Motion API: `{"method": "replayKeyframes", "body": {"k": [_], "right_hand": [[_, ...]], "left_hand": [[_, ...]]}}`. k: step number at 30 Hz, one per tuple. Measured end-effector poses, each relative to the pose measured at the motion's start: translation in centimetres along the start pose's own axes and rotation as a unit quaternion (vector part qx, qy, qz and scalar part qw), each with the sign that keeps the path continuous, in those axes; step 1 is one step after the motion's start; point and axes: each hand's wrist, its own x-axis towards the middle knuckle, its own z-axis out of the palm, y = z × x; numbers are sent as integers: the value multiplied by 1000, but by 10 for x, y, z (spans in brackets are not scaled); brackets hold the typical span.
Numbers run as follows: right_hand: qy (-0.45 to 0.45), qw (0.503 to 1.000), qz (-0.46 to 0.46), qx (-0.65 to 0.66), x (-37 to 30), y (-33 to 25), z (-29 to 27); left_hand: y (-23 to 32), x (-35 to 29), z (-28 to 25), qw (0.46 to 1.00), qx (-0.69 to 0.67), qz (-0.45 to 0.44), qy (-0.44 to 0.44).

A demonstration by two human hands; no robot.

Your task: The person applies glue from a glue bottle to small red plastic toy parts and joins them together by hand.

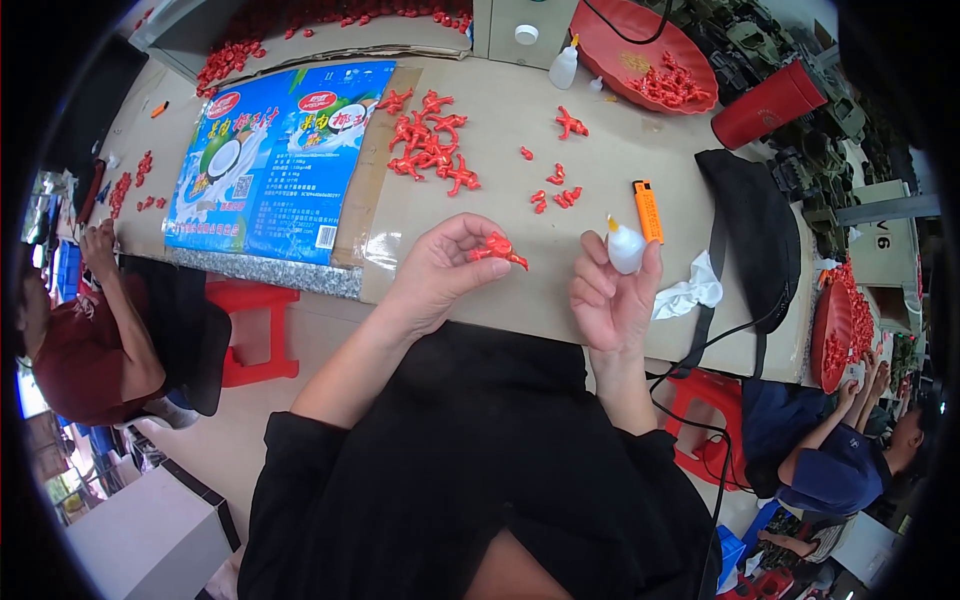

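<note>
- A small red figure is pinched by the left hand.
- A white glue bottle is gripped in the right hand.
- A flat blue rectangular bag is laid far left on the worktop.

Light: bright, even, diffuse; no single source visible. Colours well saturated, reds vivid. The table is evenly lit with only soft, faint shadows under the small pieces lying on it. Mild glare on the clear tape strip and on the glossy blue bag. Centre sharp: edges of fingers crisp, no motion blur. Strong fisheye distortion: table edges bow toward the rim. Black vignette fills the corners and both sides. Outer zone softer, detail compressed, people at left and right rim smeared and darker.
</note>
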Motion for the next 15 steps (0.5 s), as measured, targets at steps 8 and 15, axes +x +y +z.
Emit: {"method": "replayKeyframes", "body": {"k": [8,15], "right_hand": [[-213,960,127,-127,-31,16,49],[-287,936,167,-115,-34,18,59]], "left_hand": [[-6,-4,-8,994,99,17,39],[-9,-6,-6,991,93,45,82]]}}
